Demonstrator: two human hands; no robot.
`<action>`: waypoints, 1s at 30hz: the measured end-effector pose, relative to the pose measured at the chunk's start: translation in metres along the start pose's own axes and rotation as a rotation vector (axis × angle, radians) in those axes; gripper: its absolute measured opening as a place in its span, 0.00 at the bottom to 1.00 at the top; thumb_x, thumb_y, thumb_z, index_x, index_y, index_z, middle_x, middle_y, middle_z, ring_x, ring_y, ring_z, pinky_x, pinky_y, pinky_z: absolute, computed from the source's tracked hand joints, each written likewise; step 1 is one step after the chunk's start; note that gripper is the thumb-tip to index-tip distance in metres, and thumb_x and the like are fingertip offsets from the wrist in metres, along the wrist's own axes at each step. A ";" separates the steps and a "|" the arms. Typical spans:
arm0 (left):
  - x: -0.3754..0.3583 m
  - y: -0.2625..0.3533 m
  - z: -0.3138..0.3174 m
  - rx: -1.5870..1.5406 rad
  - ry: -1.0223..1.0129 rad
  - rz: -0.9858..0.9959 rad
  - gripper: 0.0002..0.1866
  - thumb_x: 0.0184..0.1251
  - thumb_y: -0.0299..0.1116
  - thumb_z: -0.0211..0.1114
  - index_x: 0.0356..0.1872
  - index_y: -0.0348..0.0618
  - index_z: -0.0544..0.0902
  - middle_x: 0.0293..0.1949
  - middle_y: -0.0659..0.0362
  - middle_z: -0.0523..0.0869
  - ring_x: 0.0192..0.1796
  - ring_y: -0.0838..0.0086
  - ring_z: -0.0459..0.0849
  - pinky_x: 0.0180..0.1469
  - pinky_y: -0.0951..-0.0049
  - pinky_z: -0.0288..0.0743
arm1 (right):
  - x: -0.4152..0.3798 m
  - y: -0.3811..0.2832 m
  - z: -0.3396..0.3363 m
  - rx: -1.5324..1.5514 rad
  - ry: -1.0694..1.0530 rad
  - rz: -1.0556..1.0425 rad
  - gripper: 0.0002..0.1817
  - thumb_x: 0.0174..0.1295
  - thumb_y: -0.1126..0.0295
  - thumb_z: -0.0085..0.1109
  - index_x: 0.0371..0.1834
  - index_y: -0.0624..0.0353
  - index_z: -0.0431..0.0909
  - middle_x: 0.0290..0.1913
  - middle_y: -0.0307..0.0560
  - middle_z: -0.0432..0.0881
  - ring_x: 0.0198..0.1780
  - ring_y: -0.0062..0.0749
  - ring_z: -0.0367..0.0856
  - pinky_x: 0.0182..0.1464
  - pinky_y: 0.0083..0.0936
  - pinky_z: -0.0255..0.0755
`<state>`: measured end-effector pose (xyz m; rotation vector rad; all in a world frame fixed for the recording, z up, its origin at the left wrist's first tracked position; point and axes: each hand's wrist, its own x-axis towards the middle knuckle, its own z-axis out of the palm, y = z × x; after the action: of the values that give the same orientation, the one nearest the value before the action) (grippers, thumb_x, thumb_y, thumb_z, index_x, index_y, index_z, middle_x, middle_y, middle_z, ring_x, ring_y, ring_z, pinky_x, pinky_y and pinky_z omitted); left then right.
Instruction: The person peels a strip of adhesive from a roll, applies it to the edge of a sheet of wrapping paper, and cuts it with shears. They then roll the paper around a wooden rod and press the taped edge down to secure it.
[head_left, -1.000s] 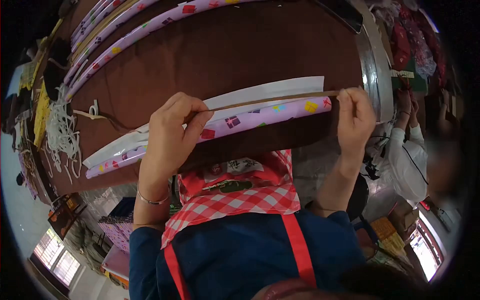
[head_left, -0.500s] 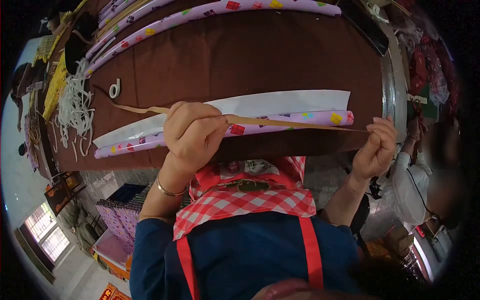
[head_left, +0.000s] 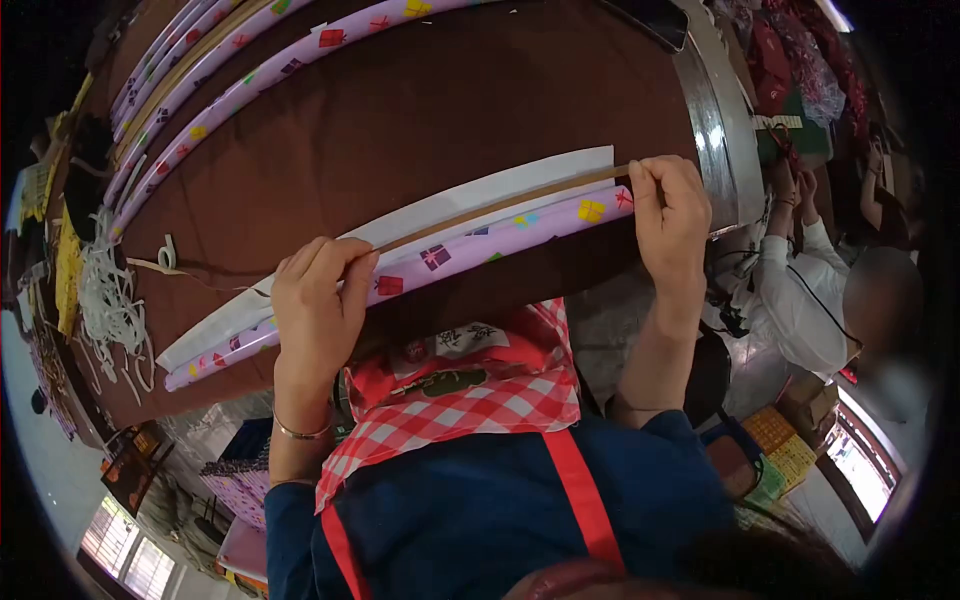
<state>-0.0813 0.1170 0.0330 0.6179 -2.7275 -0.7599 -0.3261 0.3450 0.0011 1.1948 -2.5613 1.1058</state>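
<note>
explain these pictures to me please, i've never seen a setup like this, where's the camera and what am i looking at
There's no machine here: these are a person's two bare hands. Every picture comes from one camera worn on that person's head, looking forward and down, so the wide lens also catches their checked apron.

On the brown cloth lies a long purple roll printed with gift boxes, with a white flap along its far side. Similar rolls lie farther back, and a tangle of white strips is at the left.

The left hand and right hand each pinch a narrow brown strip, stretched between them over the flap. Whether it touches the flap is hard to tell.
</note>
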 end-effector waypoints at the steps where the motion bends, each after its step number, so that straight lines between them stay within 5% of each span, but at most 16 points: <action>1: 0.000 -0.002 0.002 -0.006 0.011 -0.009 0.04 0.60 0.26 0.68 0.32 0.41 0.81 0.27 0.56 0.82 0.30 0.62 0.81 0.36 0.63 0.70 | 0.001 0.002 0.001 -0.012 0.009 -0.018 0.05 0.64 0.74 0.62 0.34 0.64 0.78 0.31 0.47 0.80 0.34 0.41 0.76 0.37 0.36 0.70; 30: 0.005 -0.009 0.006 0.020 -0.035 -0.179 0.07 0.61 0.32 0.70 0.30 0.41 0.81 0.24 0.57 0.81 0.28 0.64 0.80 0.35 0.64 0.69 | 0.013 0.010 0.006 -0.095 -0.114 0.052 0.07 0.65 0.73 0.61 0.33 0.67 0.78 0.30 0.49 0.79 0.35 0.39 0.77 0.39 0.33 0.71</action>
<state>-0.0847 0.1097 0.0237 0.8704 -2.7414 -0.7908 -0.3408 0.3370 -0.0045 1.2078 -2.7104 0.9398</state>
